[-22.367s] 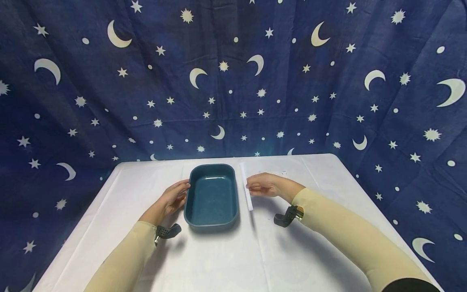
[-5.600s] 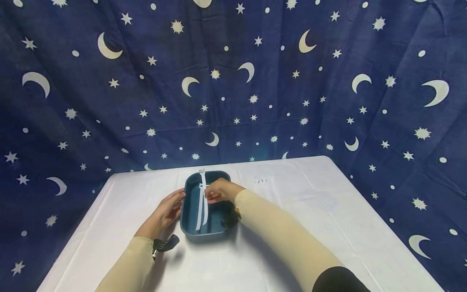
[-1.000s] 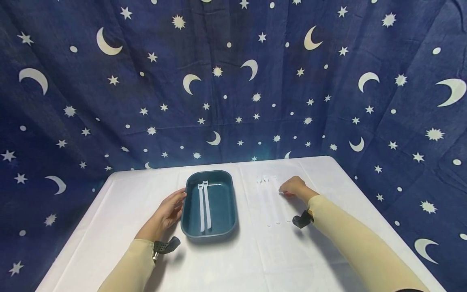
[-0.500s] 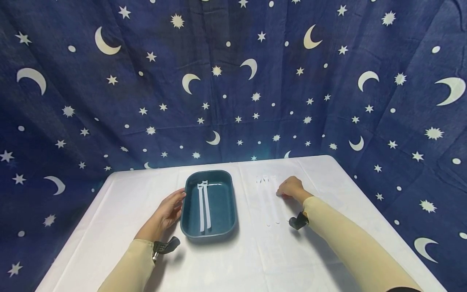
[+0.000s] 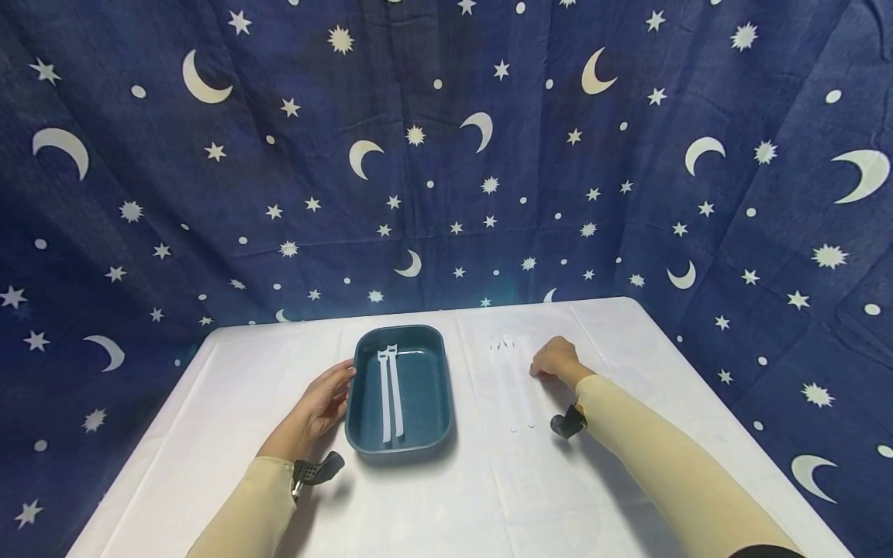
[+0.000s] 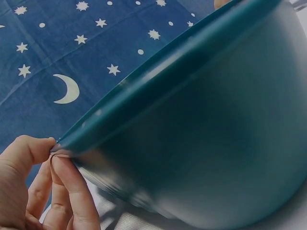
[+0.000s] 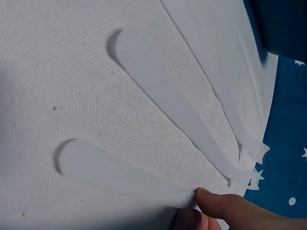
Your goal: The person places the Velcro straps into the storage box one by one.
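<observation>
A teal rectangular tray (image 5: 436,403) sits left of the table's middle. My left hand (image 5: 321,403) holds its left rim; the left wrist view has thumb and fingertips pinching the rim (image 6: 96,120). Inside lie two white slotted cable ties, a left tie (image 5: 385,403) and a right tie (image 5: 397,395), side by side. Right of the tray, my right hand (image 5: 556,359) is low over the cloth. In the right wrist view its thumb and fingers pinch a white cable tie (image 7: 115,172), whose slotted head is hidden. Beside it lie a second tie (image 7: 158,96) and a third (image 7: 206,67).
A white cloth (image 5: 446,511) covers the table, and the loose ties barely stand out against it. Behind and beside the table hangs a dark blue curtain (image 5: 314,163) with moons and stars. Each wrist carries a black camera mount, such as the right one (image 5: 568,422).
Earlier the tray was bare; later the right hand put a second tie into it. Since then that hand has returned to the right and pinched another tie. The left hand stays on the rim.
</observation>
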Motion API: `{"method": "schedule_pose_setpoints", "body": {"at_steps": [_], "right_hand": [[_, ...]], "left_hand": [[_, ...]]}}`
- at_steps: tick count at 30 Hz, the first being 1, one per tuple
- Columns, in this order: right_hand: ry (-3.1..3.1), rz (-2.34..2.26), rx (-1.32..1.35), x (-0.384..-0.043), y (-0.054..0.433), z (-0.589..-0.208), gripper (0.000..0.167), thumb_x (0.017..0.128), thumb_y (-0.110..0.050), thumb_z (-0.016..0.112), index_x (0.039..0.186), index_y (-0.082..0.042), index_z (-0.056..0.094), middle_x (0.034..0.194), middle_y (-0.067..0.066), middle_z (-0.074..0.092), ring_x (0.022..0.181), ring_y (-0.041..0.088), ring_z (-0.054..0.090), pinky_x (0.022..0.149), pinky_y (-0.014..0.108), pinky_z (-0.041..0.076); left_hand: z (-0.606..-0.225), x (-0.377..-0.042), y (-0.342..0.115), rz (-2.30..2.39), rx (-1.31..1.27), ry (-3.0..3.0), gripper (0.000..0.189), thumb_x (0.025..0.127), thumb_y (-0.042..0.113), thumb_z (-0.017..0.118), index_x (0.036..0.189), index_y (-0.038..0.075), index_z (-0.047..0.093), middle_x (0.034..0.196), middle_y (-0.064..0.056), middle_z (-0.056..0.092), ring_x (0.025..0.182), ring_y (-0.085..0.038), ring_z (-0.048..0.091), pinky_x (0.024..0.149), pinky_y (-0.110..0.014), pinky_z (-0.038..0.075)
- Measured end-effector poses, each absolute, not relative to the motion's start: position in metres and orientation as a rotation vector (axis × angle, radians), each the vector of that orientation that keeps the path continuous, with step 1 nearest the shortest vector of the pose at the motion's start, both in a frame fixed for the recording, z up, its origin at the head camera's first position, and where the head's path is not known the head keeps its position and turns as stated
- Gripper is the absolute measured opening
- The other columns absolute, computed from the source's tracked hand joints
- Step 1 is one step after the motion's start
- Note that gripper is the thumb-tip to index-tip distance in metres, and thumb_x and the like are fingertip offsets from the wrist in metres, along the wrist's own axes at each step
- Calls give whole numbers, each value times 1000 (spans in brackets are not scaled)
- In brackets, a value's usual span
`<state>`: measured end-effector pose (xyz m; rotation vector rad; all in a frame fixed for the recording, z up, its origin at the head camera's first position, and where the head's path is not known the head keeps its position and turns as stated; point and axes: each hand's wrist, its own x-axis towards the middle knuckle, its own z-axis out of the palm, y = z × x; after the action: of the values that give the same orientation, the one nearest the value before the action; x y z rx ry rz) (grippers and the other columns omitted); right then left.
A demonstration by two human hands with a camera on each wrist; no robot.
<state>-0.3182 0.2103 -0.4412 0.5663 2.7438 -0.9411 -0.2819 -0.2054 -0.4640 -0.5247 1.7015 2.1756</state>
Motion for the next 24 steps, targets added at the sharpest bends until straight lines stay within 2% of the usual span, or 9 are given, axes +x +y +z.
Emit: {"method": "schedule_pose_setpoints", "body": {"at_steps": [6,16,24], "right_hand": [[2753,-946,520,-319,211,-442,27,68,-1,78,92,7,67,72,9,65,51,11,57,48,17,49],[2794,-791,504,-323,210,-442,26,68,-8,80,86,6,68,54,1,54,50,11,51,44,16,40],[2752,-814,547,-323,208,-440,43,69,-7,80,100,14,60,51,1,52,46,9,50,42,15,40]], "left_hand": [[-464,-281,-206,2181,-514,1695,54,94,23,62,145,18,45,88,6,61,60,0,60,52,-11,54],[-464,-282,-206,2168,-509,1707,55,94,24,62,146,19,44,96,3,60,62,0,61,53,-10,55],[-465,-281,-207,2185,-468,1687,56,95,23,62,147,16,41,91,5,58,63,1,59,55,-10,55]]}}
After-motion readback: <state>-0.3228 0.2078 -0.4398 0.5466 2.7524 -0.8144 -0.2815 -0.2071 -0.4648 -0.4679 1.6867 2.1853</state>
